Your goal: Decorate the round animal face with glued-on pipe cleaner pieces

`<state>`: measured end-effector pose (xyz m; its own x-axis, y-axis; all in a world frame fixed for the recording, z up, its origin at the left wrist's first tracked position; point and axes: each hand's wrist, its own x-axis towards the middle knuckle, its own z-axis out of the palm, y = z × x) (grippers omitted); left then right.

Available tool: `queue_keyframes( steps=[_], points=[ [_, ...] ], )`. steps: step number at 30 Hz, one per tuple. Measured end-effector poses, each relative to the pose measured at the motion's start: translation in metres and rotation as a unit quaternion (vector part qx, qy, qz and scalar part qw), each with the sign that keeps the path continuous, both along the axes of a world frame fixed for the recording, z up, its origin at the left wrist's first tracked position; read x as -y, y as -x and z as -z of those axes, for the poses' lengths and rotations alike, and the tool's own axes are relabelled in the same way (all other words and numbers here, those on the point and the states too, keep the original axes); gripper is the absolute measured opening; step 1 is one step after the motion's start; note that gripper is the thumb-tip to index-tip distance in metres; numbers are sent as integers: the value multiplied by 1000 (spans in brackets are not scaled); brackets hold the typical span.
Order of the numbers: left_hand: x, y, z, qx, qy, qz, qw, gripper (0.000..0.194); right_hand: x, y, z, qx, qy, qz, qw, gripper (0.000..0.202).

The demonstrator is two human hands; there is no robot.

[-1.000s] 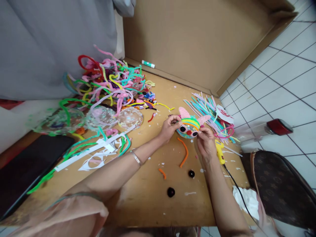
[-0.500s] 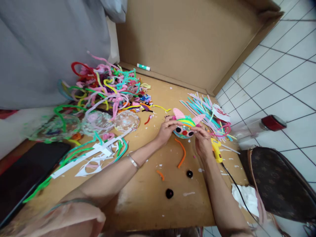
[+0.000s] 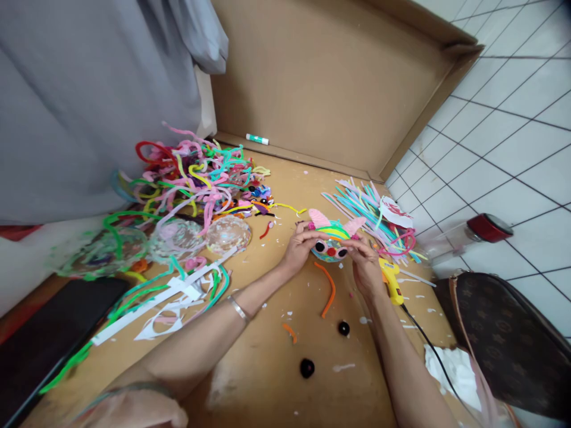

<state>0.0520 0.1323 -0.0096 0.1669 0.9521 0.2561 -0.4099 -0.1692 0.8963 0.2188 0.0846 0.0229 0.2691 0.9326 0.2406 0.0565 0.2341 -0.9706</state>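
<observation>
Pink ears (image 3: 318, 219) up, red nose out front: the round face (image 3: 331, 252) sits pinched between both hands!
Left hand (image 3: 298, 248) narrows on one edge, right hand (image 3: 366, 261) on the other, over the table (image 3: 259, 380). Squeeze unevenly and, I'd guess, a black eye (image 3: 320, 245) could pop off. That yellow glue gun (image 3: 392, 284) lies right by the right wrist; an outward swing might snag its cord (image 3: 422, 333). Two black balls (image 3: 307, 368) look ready to roll if knocked. Containers now: the red-lidded bottle (image 3: 490, 227) shows no contents I can make out, the brown bag (image 3: 513, 339) hides its own, and the clear shells (image 3: 229, 235) carry whitish smears.
</observation>
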Motion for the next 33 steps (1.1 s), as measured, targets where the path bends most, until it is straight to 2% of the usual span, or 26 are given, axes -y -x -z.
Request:
queue_keyframes(
  steps=[5,9,13,20,33],
  points=[
    [0,0,-1,3,5,5,1000,17,2,-5,-4,100,-6,-19,995,18],
    [1,1,-3,-8,1,-6,1000,18,3,-5,-7,114,-19,-43,992,18],
    [2,0,-4,5,21,-9,1000,15,2,-5,-3,81,-4,-32,996,18],
    [2,-1,-8,67,68,-13,995,9,-6,-11,10,-68,25,-13,997,20],
    [1,0,-8,94,112,8,989,14,-4,-7,6,-84,24,1,996,26]
  ],
)
